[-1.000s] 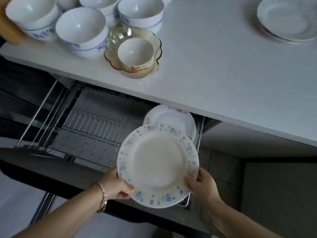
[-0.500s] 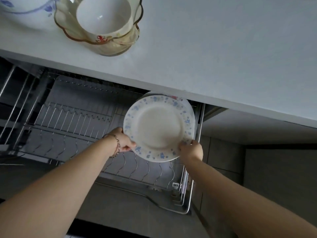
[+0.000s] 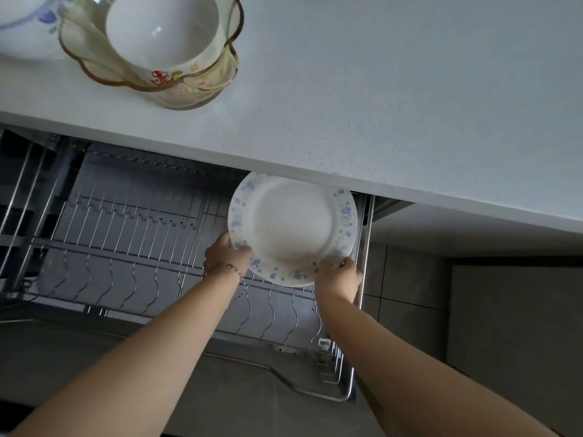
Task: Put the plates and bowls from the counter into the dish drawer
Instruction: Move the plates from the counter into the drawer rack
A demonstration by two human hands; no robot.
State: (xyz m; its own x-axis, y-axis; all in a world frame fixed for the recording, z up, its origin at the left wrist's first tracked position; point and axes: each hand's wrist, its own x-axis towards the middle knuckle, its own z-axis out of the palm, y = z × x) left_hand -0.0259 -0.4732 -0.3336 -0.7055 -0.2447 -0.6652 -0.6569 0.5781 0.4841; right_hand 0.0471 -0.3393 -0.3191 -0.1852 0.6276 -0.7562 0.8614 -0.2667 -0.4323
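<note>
A white plate with a blue flower rim stands nearly upright at the far right end of the open dish drawer, its top edge tucked under the counter lip. My left hand grips its lower left rim and my right hand grips its lower right rim. Whatever stands behind it is hidden. On the white counter above sit a small white bowl with a red mark nested in an amber glass bowl, and part of a blue-patterned white bowl.
The drawer's wire rack runs left with several bare slots. Its chrome frame rail lies right beside the plate. The counter edge overhangs the back of the drawer. A grey tiled wall lies to the right.
Both hands have carried the plate from in front of the drawer back and down into its right end, tilting it more upright. The view has closed in on the drawer.
</note>
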